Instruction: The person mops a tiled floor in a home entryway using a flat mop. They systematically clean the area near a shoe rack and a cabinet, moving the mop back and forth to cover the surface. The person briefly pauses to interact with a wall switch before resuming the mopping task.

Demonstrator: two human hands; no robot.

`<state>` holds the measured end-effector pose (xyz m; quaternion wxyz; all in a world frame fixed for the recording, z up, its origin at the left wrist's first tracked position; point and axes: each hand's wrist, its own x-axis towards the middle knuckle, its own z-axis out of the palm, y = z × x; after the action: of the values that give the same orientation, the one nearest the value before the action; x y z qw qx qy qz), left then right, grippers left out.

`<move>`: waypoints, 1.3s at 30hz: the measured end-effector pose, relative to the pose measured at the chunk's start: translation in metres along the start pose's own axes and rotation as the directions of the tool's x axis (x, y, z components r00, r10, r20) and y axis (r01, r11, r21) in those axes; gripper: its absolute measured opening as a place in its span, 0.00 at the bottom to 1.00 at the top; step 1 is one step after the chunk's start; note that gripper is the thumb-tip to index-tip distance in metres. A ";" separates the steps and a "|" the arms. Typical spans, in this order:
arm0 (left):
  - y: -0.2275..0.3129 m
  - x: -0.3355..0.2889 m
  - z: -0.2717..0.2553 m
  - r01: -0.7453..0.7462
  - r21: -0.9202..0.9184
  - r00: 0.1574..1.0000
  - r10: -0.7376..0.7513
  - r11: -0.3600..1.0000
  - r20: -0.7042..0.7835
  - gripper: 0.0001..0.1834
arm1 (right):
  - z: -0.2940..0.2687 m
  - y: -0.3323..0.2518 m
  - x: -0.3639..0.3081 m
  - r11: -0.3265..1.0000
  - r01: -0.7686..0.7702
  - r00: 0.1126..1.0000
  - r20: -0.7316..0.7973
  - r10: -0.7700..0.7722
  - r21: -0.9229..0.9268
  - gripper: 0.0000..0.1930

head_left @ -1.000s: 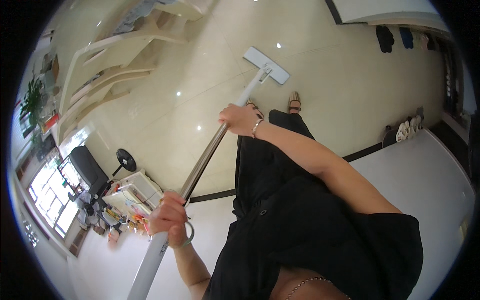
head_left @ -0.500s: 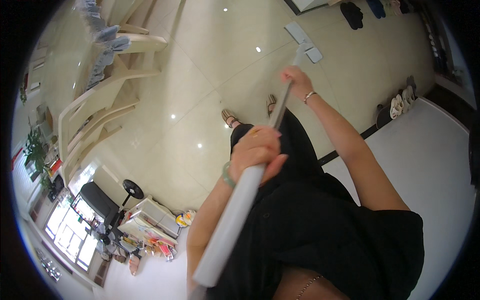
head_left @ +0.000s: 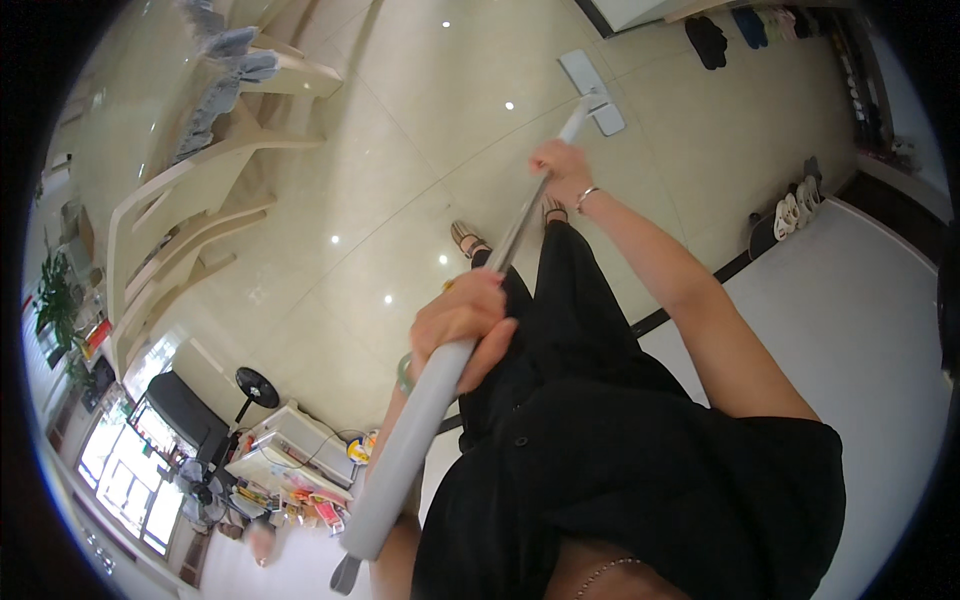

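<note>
A flat mop [head_left: 408, 452] with a thick pale grey grip and a thin metal pole runs slantwise across the view. My left hand [head_left: 462, 318] is closed round the pole just at the upper end of the grip, a green bangle on its wrist. Farther along, my right hand [head_left: 563, 168] wraps the pole near its lower part, with a bracelet on that wrist. The flat rectangular mop head [head_left: 592, 92] lies on the tiled floor [head_left: 400, 190] beyond my feet. A grey hanging loop sticks out from the grip's near end.
A cream wooden staircase [head_left: 190, 190] rises at the left. Dark slippers [head_left: 707, 43] lie at the far right, and pale shoes [head_left: 790, 213] stand by the right wall. At the lower left are a black fan [head_left: 257, 387], an office chair [head_left: 188, 412] and a cluttered white cabinet [head_left: 300, 450].
Both hands and the mop's pole have swung left, the grip's end moving left and slightly up. The mop head has shifted a little left and nearer. Both hands keep their hold.
</note>
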<state>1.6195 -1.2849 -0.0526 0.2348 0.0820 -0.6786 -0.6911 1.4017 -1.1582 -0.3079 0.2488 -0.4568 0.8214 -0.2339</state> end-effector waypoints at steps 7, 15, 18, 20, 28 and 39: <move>0.087 -0.086 -0.100 0.156 0.118 0.982 -0.141 0.981 -0.125 0.08 | 0.095 -0.154 -0.001 0.989 0.101 0.992 0.066 -0.109 0.112 0.08; 0.182 -0.139 -0.148 0.292 0.295 0.922 -0.185 0.910 -0.340 0.09 | 0.143 -0.311 -0.018 0.961 0.152 0.935 0.282 -0.216 0.232 0.01; 0.193 -0.144 -0.152 0.309 0.342 0.908 -0.167 0.888 -0.385 0.14 | 0.143 -0.330 -0.014 0.955 0.165 0.874 0.412 -0.257 0.247 0.05; 0.187 -0.147 -0.154 0.282 0.315 0.904 -0.141 0.906 -0.404 0.16 | 0.136 -0.332 -0.009 0.954 0.189 0.819 0.499 -0.283 0.232 0.07; 0.150 -0.111 -0.100 0.174 0.200 0.899 -0.072 0.964 -0.432 0.17 | 0.073 -0.255 -0.018 0.974 0.184 0.820 0.526 -0.226 0.133 0.07; 0.036 -0.008 0.053 0.035 -0.045 0.992 -0.040 0.998 -0.117 0.13 | -0.027 -0.019 -0.070 0.991 -0.076 0.986 0.156 0.058 0.109 0.03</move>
<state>1.6112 -1.2324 -0.0160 0.2634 0.1304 -0.6468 -0.7037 1.4296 -1.1022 -0.2618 0.3447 -0.4303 0.8000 -0.2365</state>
